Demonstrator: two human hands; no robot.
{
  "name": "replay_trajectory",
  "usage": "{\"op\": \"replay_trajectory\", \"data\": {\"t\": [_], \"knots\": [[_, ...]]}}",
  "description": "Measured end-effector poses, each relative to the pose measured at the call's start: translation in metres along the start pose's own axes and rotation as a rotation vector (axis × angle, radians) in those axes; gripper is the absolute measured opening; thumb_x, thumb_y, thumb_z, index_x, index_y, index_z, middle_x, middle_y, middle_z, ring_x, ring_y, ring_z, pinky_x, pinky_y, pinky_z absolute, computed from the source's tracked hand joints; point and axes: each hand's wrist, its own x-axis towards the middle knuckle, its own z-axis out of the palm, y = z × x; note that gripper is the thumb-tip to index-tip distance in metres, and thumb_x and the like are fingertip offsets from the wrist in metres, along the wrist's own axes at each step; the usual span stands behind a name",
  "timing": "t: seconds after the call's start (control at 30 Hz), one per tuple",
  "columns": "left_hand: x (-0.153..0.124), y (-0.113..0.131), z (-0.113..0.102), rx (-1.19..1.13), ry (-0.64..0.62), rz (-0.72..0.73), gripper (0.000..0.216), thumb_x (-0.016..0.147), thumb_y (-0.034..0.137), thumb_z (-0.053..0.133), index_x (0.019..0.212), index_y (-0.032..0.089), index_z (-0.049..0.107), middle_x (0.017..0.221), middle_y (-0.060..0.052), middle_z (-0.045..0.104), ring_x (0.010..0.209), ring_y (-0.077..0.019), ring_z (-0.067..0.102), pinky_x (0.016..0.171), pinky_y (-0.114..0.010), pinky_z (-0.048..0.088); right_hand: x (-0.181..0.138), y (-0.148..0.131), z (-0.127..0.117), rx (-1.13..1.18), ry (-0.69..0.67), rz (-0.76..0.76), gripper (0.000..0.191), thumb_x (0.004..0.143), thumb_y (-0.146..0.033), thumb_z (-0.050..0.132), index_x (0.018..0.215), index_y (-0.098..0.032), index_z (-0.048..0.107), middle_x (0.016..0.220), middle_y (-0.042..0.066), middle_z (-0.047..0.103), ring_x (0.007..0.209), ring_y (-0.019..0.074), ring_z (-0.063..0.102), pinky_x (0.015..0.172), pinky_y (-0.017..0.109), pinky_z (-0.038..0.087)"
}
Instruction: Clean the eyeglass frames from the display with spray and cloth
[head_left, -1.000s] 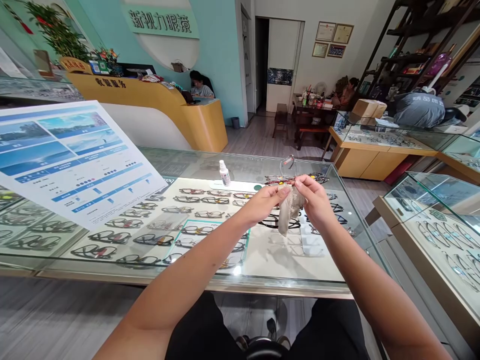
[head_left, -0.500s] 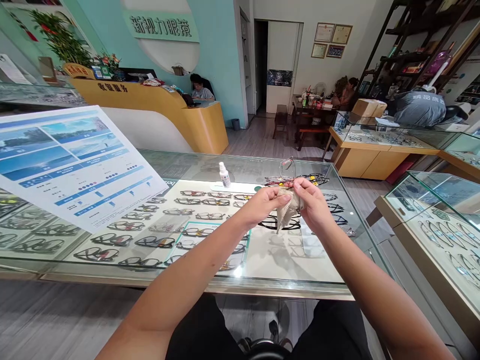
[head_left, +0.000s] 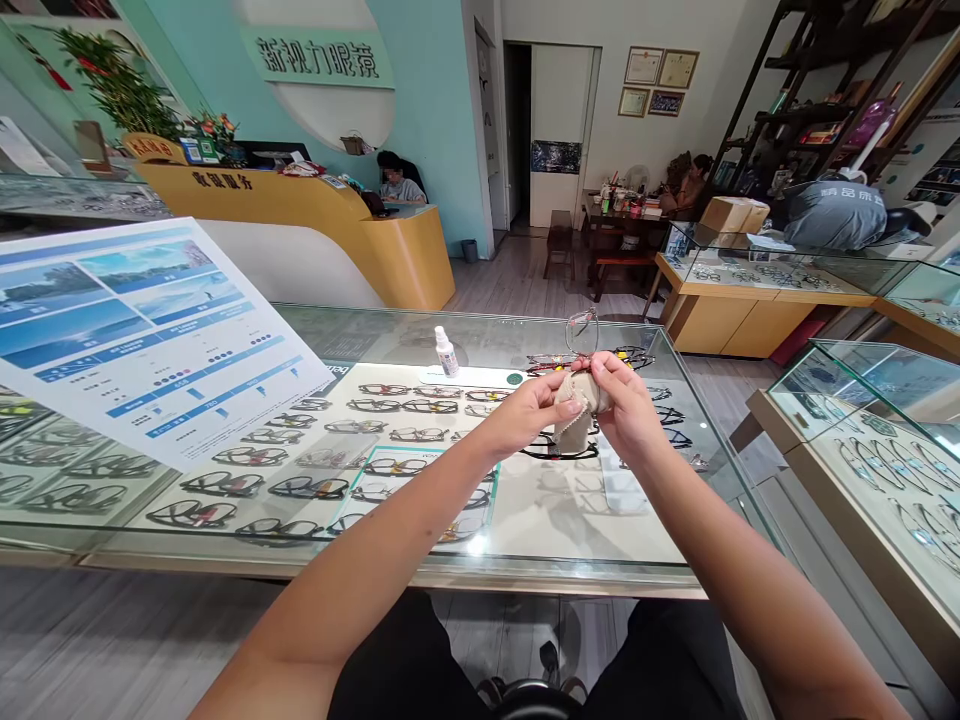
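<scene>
Over the glass showcase (head_left: 480, 545) my left hand (head_left: 538, 405) is closed on a beige cleaning cloth (head_left: 576, 425), pinching it with thumb and fingers. My right hand (head_left: 628, 400) grips a pair of thin-rimmed eyeglasses (head_left: 583, 332) at its near side. One clear lens sticks up beyond my fingers, while the cloth wraps and hides the nearer part of the frame. Several eyeglass frames (head_left: 551, 362) lie just beyond my hands, partly covered by them. A white spray bottle (head_left: 446, 355) stands on the glass to the left.
A printed sheet (head_left: 172, 340) rises at the left above the counter. Rows of eyeglasses (head_left: 307, 485) fill the showcase. Another glass case (head_left: 877, 440) borders the right side. Two seated people (head_left: 401, 180) and a person in a grey shirt (head_left: 836, 215) are farther back.
The cloth has been folded up and bunched around the near lens; its hanging corner is shorter. Both hands stay in nearly the same place. The view has shifted slightly.
</scene>
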Motion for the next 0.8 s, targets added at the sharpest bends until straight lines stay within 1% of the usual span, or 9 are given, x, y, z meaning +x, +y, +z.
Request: {"op": "replay_trajectory", "data": {"t": [0.1,0.23,0.33,0.53,0.67,0.73,0.8], "knots": [[0.000,-0.001,0.002,0.013,0.026,0.016,0.061,0.078,0.049,0.095,0.124,0.016,0.073,0.101,-0.006,0.072,0.085,-0.0151,0.062,0.078,-0.024,0.048,0.001,0.000,0.000,-0.003,0.017,0.006,0.031,0.083,-0.049,0.092,0.088,-0.024,0.074,0.096,0.002,0.071,0.079,0.0150,0.058,0.069,0.025,0.047],[0.001,-0.003,0.004,0.029,0.059,0.047,0.060,0.074,0.047,0.098,0.119,0.015,0.074,0.098,-0.005,0.071,0.083,-0.0148,0.060,0.076,-0.024,0.047,0.001,0.000,0.001,0.012,0.022,0.026,0.032,0.082,-0.050,0.092,0.088,-0.023,0.074,0.097,0.001,0.069,0.078,0.0139,0.057,0.069,0.025,0.048],[0.002,-0.005,0.004,0.051,0.086,0.053,0.059,0.072,0.049,0.098,0.113,0.014,0.075,0.097,-0.005,0.071,0.082,-0.0149,0.060,0.075,-0.024,0.046,0.000,0.001,0.001,0.017,0.011,0.030,0.032,0.083,-0.050,0.092,0.088,-0.023,0.074,0.098,0.002,0.070,0.079,0.0140,0.057,0.068,0.024,0.047],[0.002,-0.008,0.006,0.065,0.107,0.062,0.064,0.075,0.056,0.095,0.118,0.014,0.074,0.093,-0.004,0.069,0.078,-0.0140,0.059,0.072,-0.024,0.045,-0.002,0.003,0.004,0.014,-0.002,0.043,0.033,0.083,-0.051,0.091,0.087,-0.024,0.074,0.096,0.002,0.068,0.078,0.0152,0.055,0.065,0.025,0.046],[0.002,-0.009,0.008,0.095,0.136,0.058,0.062,0.077,0.062,0.092,0.110,0.014,0.073,0.087,-0.002,0.065,0.072,-0.0122,0.055,0.067,-0.024,0.043,-0.003,0.001,0.007,0.034,-0.016,0.053,0.032,0.082,-0.049,0.093,0.086,-0.024,0.073,0.099,0.002,0.071,0.081,0.0153,0.058,0.069,0.024,0.049],[0.002,-0.010,0.008,0.104,0.151,0.073,0.061,0.078,0.064,0.090,0.108,0.014,0.072,0.086,-0.001,0.065,0.072,-0.0115,0.054,0.066,-0.024,0.042,-0.003,0.000,0.007,0.035,-0.034,0.059,0.031,0.083,-0.048,0.093,0.087,-0.024,0.073,0.101,0.002,0.072,0.084,0.0152,0.060,0.070,0.024,0.050],[0.002,-0.011,0.009,0.104,0.161,0.094,0.059,0.082,0.065,0.087,0.107,0.015,0.070,0.087,-0.002,0.065,0.073,-0.0117,0.056,0.068,-0.024,0.044,-0.004,-0.001,0.007,0.023,-0.051,0.063,0.030,0.084,-0.047,0.092,0.087,-0.024,0.072,0.103,0.002,0.073,0.085,0.0150,0.060,0.068,0.023,0.050]]}}
